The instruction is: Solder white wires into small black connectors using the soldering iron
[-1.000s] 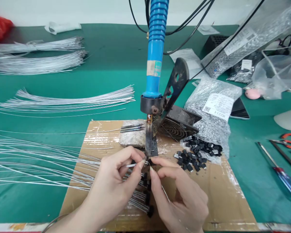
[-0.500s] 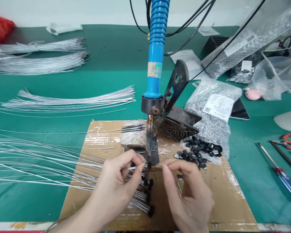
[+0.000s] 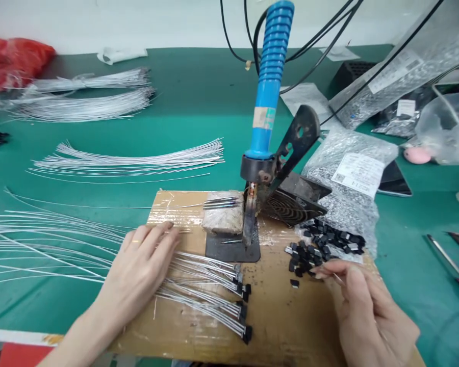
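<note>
My left hand (image 3: 145,265) lies palm down on the white wires (image 3: 72,265) at the cardboard's left side, fingers stretched out and close together. Bundles of these wires run under it and end in black connectors (image 3: 246,334) right of it. My right hand (image 3: 375,311) is curled at the edge of a pile of small black connectors (image 3: 309,255), fingertips touching or nearly touching it. A thin silvery wire (image 3: 338,279) shows between its thumb and fingers. The blue-handled soldering iron (image 3: 265,117) stands tip down in a black stand (image 3: 296,135), between the hands.
Behind the iron's tip sit a grey block (image 3: 222,216) with metal rods on it and a black fan (image 3: 286,204). More cut wires (image 3: 137,159) lie on the green mat. Bubble-wrap bags (image 3: 352,178), a screwdriver (image 3: 445,257) and a red bag (image 3: 19,58) are around the edges.
My left hand has left the wire end near the iron's tip and moved left onto the wires. My right hand has moved right to the connector pile. The camera view has shifted left.
</note>
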The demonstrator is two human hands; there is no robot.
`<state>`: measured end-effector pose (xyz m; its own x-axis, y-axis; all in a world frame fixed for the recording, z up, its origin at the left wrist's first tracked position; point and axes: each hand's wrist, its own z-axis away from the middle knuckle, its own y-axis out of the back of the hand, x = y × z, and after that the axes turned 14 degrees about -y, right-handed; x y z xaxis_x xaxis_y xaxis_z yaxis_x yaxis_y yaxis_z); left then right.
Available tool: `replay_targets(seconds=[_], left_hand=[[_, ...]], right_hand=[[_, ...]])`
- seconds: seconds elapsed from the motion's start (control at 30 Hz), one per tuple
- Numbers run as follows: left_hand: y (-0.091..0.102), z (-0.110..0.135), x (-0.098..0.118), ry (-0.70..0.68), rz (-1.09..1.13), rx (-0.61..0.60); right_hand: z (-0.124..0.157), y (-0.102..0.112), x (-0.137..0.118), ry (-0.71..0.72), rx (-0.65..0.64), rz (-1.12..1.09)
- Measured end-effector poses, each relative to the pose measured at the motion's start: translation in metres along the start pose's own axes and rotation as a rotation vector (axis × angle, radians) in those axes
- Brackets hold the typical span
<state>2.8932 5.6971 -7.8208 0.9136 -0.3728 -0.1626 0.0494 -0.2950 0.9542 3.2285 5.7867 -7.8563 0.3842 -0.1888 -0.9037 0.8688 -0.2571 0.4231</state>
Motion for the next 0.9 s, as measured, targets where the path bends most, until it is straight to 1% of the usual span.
replay_targets(seconds=[0.03,0.07,0.13,0.17,0.23,0.37,0.47,0.57,0.77,0.9], left_hand=[[-0.003,0.001,-0.010,-0.075,-0.058,-0.058],[-0.006,0.001,-0.019,-0.117,-0.069,-0.082],[-0.010,-0.003,-0.030,-0.175,-0.083,-0.093],[-0.013,-0.005,-0.034,-0.179,-0.082,-0.078],[-0.017,-0.013,-0.039,-0.155,-0.095,-0.038],[-0.029,-0.031,-0.046,-0.046,-0.084,0.038],[-0.037,-0.041,-0.049,-0.006,-0.040,0.055],[-0.044,-0.045,-0.049,-0.001,-0.011,0.049],[-0.048,-0.051,-0.050,-0.010,0.046,0.033],[-0.046,-0.052,-0.054,0.033,0.107,0.058]], right_hand=[[0.000,0.000,-0.002,-0.006,-0.014,0.007],[0.001,0.000,-0.004,-0.009,-0.030,0.018],[0.001,0.000,-0.008,0.002,-0.054,0.060],[0.001,0.001,-0.008,0.003,-0.064,0.083],[0.001,0.001,-0.008,0.001,-0.066,0.116],[0.000,0.001,-0.003,-0.020,-0.057,0.118],[0.000,0.002,-0.003,-0.026,-0.076,0.112],[-0.001,0.002,-0.003,-0.023,-0.085,0.128],[-0.001,-0.001,-0.001,-0.030,-0.083,0.126],[-0.002,0.000,0.000,-0.010,-0.100,0.135]])
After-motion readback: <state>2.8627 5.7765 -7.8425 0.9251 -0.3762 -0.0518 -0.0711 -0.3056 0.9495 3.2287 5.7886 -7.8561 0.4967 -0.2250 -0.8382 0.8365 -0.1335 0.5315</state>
